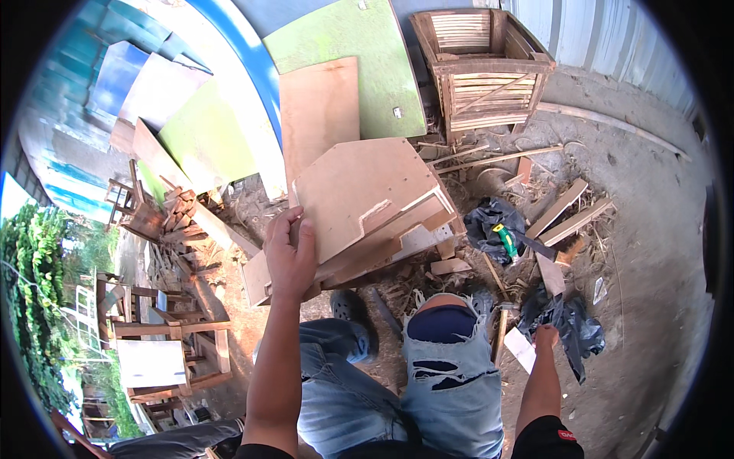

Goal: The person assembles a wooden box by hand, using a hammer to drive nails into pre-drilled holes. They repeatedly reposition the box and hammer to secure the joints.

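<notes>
My left hand [290, 252] grips the near left edge of a light brown plywood assembly [359, 191], its thumb and fingers closed on the board. The assembly sits tilted in front of my knees, with cut corners, a notched near edge and further boards layered under the top panel. Low on the right, my right hand [546, 336] is closed beside a crumpled black plastic bag [581, 333]. What its fingers hold is hidden. A pale flat offcut [521, 349] lies next to that hand, and a wooden-handled hammer [501, 333] is between it and my knee.
A green-and-yellow tool or bottle [505, 239] rests on another black plastic bag [485, 222]. Wood strips [569, 218] and scraps litter the ground. A slatted wooden crate [489, 88] stands at the back, beside leaning green panels [382, 69]. Wooden frames [172, 329] are at left.
</notes>
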Motion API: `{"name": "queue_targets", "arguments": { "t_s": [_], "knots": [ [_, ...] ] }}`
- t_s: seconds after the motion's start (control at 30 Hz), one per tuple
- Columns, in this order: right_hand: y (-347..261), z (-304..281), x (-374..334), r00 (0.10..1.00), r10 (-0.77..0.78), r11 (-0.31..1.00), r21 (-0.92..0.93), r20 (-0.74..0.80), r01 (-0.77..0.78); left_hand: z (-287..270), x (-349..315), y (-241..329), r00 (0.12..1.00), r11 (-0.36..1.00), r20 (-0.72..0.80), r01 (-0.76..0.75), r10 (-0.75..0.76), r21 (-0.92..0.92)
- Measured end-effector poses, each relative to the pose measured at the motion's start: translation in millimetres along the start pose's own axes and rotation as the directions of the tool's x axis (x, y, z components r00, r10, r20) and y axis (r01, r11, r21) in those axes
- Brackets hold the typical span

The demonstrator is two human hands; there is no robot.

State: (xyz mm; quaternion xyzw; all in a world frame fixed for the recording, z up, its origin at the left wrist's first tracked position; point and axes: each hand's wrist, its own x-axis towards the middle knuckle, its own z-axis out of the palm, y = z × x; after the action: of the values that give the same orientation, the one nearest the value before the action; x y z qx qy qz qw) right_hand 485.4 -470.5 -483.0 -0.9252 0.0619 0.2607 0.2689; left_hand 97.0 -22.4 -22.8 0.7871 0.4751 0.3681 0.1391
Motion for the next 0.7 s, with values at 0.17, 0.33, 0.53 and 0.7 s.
{"name": "queue_targets", "arguments": {
  "t_s": [0.17,0.33,0.53,0.7],
  "knots": [
    [-21.9,-12.3,-9.4,0.991,0.101,0.976,0.203,-0.094,-0.080,3.3,-1.1,-7.9,0.995,0.989,-0.093,0.008,-0.022,-0.148],
    [-139.6,-69.5,-85.9,0.964,-0.264,0.906,0.349,0.028,0.238,-13.4,-6.7,5.3,0.949,0.984,-0.270,-0.175,0.162,-0.026],
    [-288.6,-147.1,-248.9,0.564,-0.796,0.472,0.807,0.218,0.354,8.7,-61.7,104.7,0.982,0.760,0.172,0.055,0.076,-0.648],
    [-343.3,-189.4,-343.4,0.394,-0.876,0.439,0.801,0.280,0.406,23.0,-96.3,166.9,0.800,0.537,0.582,0.430,0.145,-0.726]
  ]
}}
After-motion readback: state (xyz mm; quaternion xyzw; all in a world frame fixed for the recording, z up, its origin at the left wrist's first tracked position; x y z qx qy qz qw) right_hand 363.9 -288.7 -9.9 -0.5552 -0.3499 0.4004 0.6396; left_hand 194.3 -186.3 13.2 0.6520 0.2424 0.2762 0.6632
